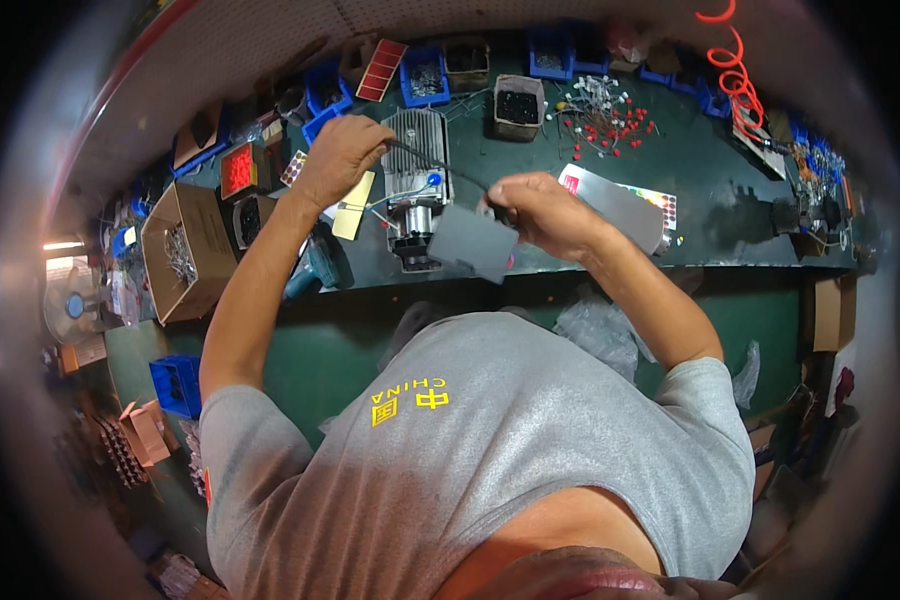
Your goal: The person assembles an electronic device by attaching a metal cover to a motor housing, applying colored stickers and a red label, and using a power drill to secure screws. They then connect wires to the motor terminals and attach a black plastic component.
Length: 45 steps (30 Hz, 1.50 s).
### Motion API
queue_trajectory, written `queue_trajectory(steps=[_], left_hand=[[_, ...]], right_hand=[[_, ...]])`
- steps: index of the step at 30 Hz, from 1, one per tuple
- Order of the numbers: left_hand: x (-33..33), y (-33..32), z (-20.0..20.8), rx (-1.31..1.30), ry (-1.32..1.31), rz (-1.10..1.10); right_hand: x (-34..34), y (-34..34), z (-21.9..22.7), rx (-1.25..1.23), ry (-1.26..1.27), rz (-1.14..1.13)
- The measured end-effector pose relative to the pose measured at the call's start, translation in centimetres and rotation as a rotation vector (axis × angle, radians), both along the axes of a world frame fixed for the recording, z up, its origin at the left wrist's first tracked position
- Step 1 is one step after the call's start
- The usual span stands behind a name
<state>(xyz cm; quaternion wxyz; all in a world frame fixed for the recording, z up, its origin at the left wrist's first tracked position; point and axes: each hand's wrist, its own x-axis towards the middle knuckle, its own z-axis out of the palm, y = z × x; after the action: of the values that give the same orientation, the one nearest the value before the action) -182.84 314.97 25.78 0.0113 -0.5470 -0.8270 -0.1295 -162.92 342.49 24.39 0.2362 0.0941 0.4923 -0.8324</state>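
Note:
My left hand (346, 158) is closed, pinching one end of a thin black strip or cord (425, 157). It stretches across to my right hand (550, 212), whose closed fingers grip its other end. A flat grey square cover or box (475, 243) hangs tilted at my right fingertips; how it is held is partly hidden. Behind and below the cord stands a finned grey motor (417, 128) on the bench, with a blue round piece (433, 180) and loose wires on it. Its metal shaft end (413, 220) points toward me.
Blue parts bins (425, 78) line the back. A tub of black pieces (519, 103) and scattered red-tipped leads (610, 125) lie beyond my right hand. At left are a cardboard box (192, 245) and a teal power tool (315, 265). A red coiled hose (732, 75) hangs at right.

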Motion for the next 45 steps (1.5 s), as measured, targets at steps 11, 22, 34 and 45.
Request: queue_trajectory(steps=[11, 22, 34, 45], left_hand=[[10.0, 0.9, 1.3, 0.257, -0.407, -0.179], [11.0, -5.7, -3.7, 0.579, -1.075, 0.186], [11.7, -11.8, -7.2, 0.478, -0.912, 0.189], [10.2, -13.4, -9.0, 0.505, -0.62, 0.492]], right_hand=[[-1.2, -6.6, -2.8, -0.464, -0.156, -0.351], [-2.3, -13.2, -7.6, 0.33, 0.246, -0.397], [-3.0, -15.2, -8.9, -0.004, 0.02, 0.006], [-3.3, -17.4, -6.5, 0.389, 0.191, -0.063]])
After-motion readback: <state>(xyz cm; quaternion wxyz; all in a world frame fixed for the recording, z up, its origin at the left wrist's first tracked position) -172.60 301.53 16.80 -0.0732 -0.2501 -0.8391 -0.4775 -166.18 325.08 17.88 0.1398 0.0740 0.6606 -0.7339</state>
